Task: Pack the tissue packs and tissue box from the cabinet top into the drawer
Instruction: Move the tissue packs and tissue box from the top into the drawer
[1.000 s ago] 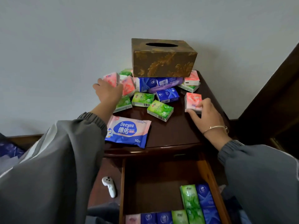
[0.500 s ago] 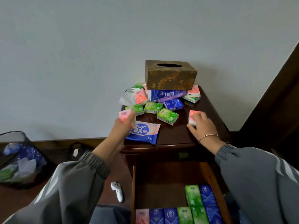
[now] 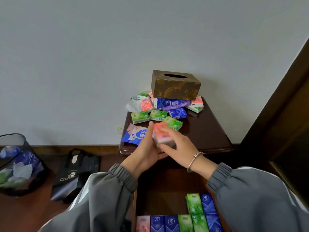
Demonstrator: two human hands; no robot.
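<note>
Pink tissue packs are pressed together between my left hand and my right hand, in front of the cabinet's near edge and above the open drawer. Behind them the dark wooden cabinet top carries several green, blue and pink packs, a long blue-purple pack and a blue wet-wipe pouch. The brown-gold tissue box rests on the pile at the back. A row of pink, blue and green packs lines the drawer's near part.
A dark bin with plastic wrappers stands on the floor at the left. A black shopping bag lies beside it. A dark wooden door frame rises at the right. The grey wall is behind the cabinet.
Both hands left the cabinet top and came together in front of it, each bringing a pink pack. The view pulled back, showing the bin and bag.
</note>
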